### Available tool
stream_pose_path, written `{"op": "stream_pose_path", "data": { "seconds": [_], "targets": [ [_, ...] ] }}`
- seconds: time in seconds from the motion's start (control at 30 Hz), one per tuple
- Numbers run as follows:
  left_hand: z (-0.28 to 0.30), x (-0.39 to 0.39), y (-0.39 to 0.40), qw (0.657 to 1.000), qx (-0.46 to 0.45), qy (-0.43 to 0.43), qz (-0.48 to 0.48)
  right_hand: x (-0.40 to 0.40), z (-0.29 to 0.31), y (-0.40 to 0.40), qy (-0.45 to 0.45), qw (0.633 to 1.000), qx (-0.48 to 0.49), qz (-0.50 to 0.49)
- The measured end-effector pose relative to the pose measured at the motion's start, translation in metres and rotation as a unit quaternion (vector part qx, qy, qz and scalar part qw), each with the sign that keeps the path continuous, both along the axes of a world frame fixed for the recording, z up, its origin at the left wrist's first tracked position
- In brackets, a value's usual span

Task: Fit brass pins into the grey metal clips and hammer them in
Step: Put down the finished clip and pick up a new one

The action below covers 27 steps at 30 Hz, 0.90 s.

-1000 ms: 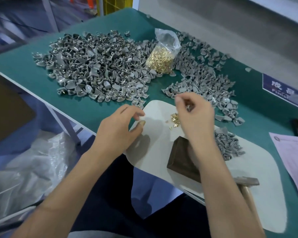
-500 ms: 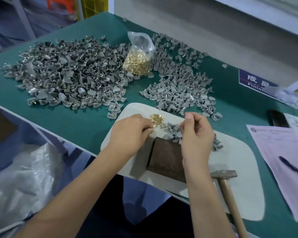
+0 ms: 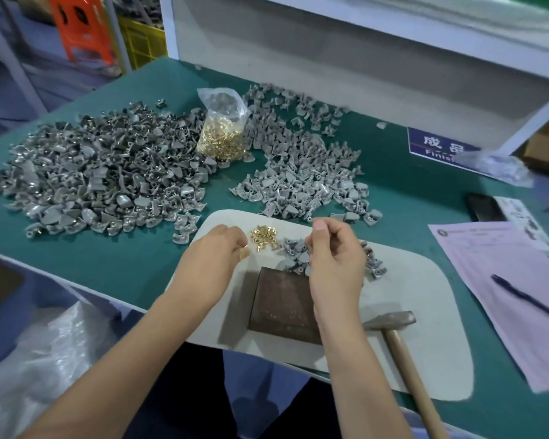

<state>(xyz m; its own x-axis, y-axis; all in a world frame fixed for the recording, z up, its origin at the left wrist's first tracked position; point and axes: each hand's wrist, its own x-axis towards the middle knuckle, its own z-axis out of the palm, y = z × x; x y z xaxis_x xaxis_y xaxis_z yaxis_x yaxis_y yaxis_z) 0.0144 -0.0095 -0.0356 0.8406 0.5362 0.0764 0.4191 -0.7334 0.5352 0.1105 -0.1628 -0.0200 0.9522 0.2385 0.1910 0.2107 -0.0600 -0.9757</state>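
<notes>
Left hand: the left hand (image 3: 211, 259) is in the middle of the frame, over the left edge of the white mat (image 3: 425, 312); its fingers are curled and the fingertips pinch a small brass pin (image 3: 245, 246).
Right hand: the right hand (image 3: 335, 258) is just right of centre, fingers curled together and raised; what it holds cannot be told.
Loose pins: a small heap of brass pins (image 3: 263, 234) lies on the mat between the two hands.
Clips on mat: a few grey metal clips (image 3: 293, 253) lie beside the right hand, touching the top edge of the dark metal block (image 3: 282, 307).
Clip piles: a big pile of clips (image 3: 102, 172) is at the left of the frame, a second pile (image 3: 301, 172) at upper centre.
Bag: a plastic bag of pins (image 3: 222, 134) stands between the two piles.
Hammer: the hammer (image 3: 400, 340) lies on the mat at lower right, its head near the right wrist.
Paper: a pink sheet (image 3: 501, 280) with a pen (image 3: 526, 297) lies at the right edge.
</notes>
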Motion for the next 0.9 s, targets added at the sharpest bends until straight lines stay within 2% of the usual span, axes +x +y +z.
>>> {"op": "stream_pose_path", "data": {
  "seconds": [0.1,0.2,0.23,0.3,0.37,0.47,0.6,0.73,0.83,0.9],
  "targets": [
    [0.001,-0.003,0.003,1.000,-0.004,-0.013,0.007,0.000,0.002,0.000,-0.015,1.000,-0.017,0.012],
    [0.001,0.000,-0.003,0.998,0.054,0.020,-0.002,-0.002,0.003,0.001,-0.030,0.998,-0.049,0.037],
    [0.001,0.001,-0.006,0.999,0.040,0.001,-0.007,-0.003,0.003,0.001,-0.035,0.997,-0.055,0.046],
    [0.007,0.006,-0.013,0.993,-0.076,-0.086,-0.015,-0.004,0.004,0.002,-0.042,0.996,-0.058,0.057],
    [0.018,0.013,-0.019,0.965,-0.204,-0.162,-0.037,-0.002,0.007,0.000,-0.038,0.994,-0.060,0.083],
    [0.036,0.021,-0.024,0.934,-0.306,-0.168,-0.078,0.004,0.010,-0.008,-0.009,0.985,-0.074,0.157],
    [0.045,0.026,-0.027,0.933,-0.309,-0.126,-0.133,0.007,0.012,-0.019,0.042,0.988,0.008,0.149],
    [0.045,0.030,-0.028,0.922,-0.349,-0.101,-0.136,0.004,0.011,-0.026,0.015,0.991,-0.010,0.133],
    [0.043,0.031,-0.026,0.924,-0.347,-0.088,-0.132,0.002,0.009,-0.029,-0.002,0.993,-0.021,0.117],
    [0.042,0.033,-0.024,0.938,-0.312,-0.090,-0.123,0.001,0.006,-0.029,-0.009,0.995,-0.026,0.096]
  ]
}}
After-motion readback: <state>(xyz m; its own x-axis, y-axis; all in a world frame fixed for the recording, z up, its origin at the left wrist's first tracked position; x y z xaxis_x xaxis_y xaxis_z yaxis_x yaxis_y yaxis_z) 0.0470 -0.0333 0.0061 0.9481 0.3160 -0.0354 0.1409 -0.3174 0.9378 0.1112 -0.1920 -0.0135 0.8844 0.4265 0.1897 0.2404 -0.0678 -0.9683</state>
